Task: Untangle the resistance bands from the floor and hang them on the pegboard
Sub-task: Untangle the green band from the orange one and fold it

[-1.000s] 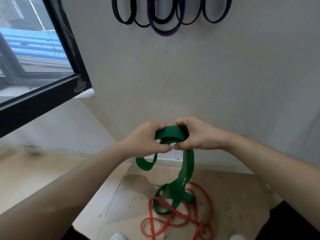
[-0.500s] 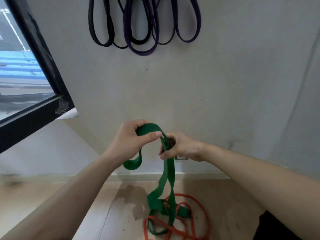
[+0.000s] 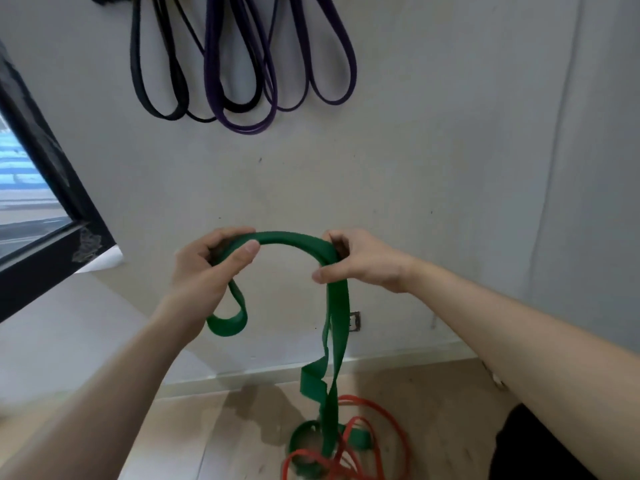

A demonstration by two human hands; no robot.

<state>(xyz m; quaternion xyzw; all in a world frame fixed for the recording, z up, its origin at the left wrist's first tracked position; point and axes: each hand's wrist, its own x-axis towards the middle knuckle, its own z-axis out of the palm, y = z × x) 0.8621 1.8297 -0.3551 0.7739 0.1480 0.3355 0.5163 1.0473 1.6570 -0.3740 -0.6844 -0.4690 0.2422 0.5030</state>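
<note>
Two bare hands hold a green band [image 3: 291, 239] up before a grey wall [image 3: 450, 168].

At nine o'clock, a black window frame [image 3: 52, 216] cuts the left edge. At twelve o'clock, black bands [image 3: 156, 98] and purple bands [image 3: 242, 123] hang in loops on the wall. Near centre, the left hand [image 3: 204, 268] curls fingers and thumb round the green band; a short loop droops below it toward seven o'clock. The band arches across to the right hand [image 3: 363, 261], which pinches it between thumb and curled fingers. From there two strands drop toward six o'clock onto the wooden floor [image 3: 225, 438], where the lower end lies tangled with an orange band [image 3: 391, 424].
</note>
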